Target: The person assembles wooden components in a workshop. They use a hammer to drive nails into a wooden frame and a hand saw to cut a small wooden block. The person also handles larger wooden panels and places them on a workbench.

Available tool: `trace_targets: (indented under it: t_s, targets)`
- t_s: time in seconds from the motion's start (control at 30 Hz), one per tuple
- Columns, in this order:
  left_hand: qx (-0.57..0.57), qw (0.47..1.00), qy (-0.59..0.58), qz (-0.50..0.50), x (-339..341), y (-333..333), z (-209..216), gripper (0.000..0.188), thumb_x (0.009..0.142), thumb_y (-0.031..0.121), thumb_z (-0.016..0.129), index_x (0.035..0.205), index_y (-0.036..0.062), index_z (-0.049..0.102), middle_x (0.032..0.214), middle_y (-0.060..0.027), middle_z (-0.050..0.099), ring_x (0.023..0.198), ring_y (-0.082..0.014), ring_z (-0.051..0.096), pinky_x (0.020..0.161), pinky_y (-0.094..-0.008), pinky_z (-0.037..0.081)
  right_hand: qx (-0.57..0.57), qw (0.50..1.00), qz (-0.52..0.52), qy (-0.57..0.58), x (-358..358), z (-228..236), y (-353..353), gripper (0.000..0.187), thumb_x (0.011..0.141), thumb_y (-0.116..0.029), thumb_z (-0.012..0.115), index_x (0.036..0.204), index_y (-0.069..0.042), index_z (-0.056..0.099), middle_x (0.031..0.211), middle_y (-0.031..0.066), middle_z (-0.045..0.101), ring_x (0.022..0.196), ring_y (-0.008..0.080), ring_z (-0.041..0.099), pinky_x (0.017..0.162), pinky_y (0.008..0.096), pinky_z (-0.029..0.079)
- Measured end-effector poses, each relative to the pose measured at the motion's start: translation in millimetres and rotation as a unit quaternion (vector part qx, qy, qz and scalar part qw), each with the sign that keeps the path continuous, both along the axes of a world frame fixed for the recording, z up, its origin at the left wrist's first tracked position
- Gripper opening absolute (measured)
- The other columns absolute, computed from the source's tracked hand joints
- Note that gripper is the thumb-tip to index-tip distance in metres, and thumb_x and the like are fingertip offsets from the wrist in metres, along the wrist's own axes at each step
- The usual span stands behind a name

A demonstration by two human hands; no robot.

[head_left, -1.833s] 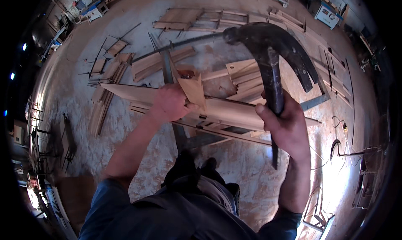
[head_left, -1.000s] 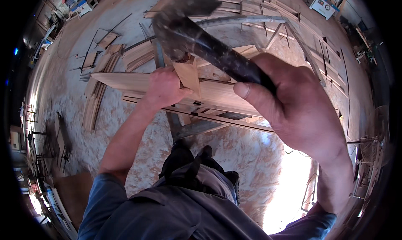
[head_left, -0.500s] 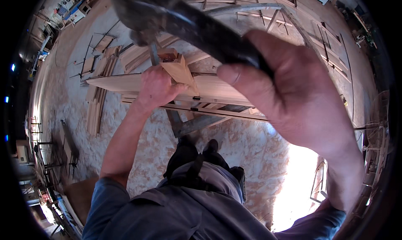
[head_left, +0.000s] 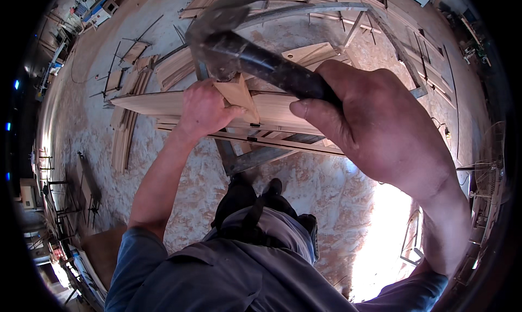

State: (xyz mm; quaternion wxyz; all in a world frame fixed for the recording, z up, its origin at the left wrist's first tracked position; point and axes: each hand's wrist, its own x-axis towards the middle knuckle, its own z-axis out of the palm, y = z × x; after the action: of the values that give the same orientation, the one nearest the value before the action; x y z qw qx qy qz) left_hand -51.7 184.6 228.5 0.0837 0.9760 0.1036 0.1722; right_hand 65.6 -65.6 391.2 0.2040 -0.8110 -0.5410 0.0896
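Note:
My right hand point(head_left: 386, 127) is closed round the black handle of a claw hammer point(head_left: 272, 67). The metal head is smeared by motion and overlaps the top of a wooden block point(head_left: 242, 101); whether they touch I cannot tell. My left hand point(head_left: 204, 112) grips that block from its left side, thumb along the near face. The block stands tilted on a long wooden panel point(head_left: 149, 105), close to a small dark slot in its edge.
A grey metal frame point(head_left: 263, 161) supports the panel at waist height or lower. Stacked boards point(head_left: 124, 140) and bar clamps point(head_left: 113, 75) lie on the floor to the left. Sunlight glares on the floor point(head_left: 383, 230) at right. Machines stand at the far left.
The hammer head has come down and to the right, onto or near the top of the block. My left hand has stayed nearly in place.

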Motion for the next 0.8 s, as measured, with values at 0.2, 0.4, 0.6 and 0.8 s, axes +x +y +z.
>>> trace_targets:
  t_s: [0.2, 0.4, 0.6, 0.8]
  targets:
    - [-0.004, 0.998, -0.03, -0.054, 5, -3, -3, 0.039, 0.061, 0.034, 0.081, 0.091, 0.0107, 0.071, 0.085, -0.0115, 0.068, 0.077, -0.0317, 0.065, 0.069, -0.0423, 0.051, 0.096, 0.992, 0.046, -0.063, 2, -10, -7, 0.035, 0.091, -0.036, 0.062, 0.082, -0.003, 0.054, 0.053, 0.0092, 0.048, 0.046, 0.0199, 0.05, 0.046, 0.0363, 0.038]
    - [0.012, 0.998, -0.021, -0.06, 1, -6, 12, 0.035, 0.066, 0.036, 0.08, 0.094, 0.0167, 0.073, 0.084, -0.0053, 0.07, 0.075, -0.0288, 0.066, 0.071, -0.0424, 0.051, 0.021, 0.999, -0.018, -0.041, -20, 30, -2, 0.034, 0.089, -0.035, 0.063, 0.085, -0.003, 0.051, 0.059, 0.0131, 0.054, 0.056, 0.0309, 0.06, 0.051, 0.0419, 0.046]
    - [-0.048, 0.992, -0.027, -0.111, -7, 2, 9, 0.029, 0.077, 0.034, 0.074, 0.099, 0.0158, 0.072, 0.095, -0.0056, 0.069, 0.086, -0.0293, 0.065, 0.072, -0.0412, 0.048, -0.011, 0.998, 0.005, 0.064, 4, -8, -11, 0.036, 0.089, -0.036, 0.064, 0.085, -0.003, 0.049, 0.058, 0.0136, 0.054, 0.054, 0.0325, 0.059, 0.05, 0.0431, 0.045]
    - [0.015, 0.99, -0.054, -0.13, -22, 1, 1, 0.032, 0.078, 0.039, 0.072, 0.09, 0.0105, 0.069, 0.084, -0.0057, 0.067, 0.072, -0.0289, 0.064, 0.064, -0.0396, 0.049, 0.044, 0.983, 0.031, 0.177, 24, -37, -25, 0.032, 0.085, -0.028, 0.07, 0.083, -0.003, 0.05, 0.054, 0.0089, 0.049, 0.047, 0.0257, 0.054, 0.044, 0.0386, 0.037]
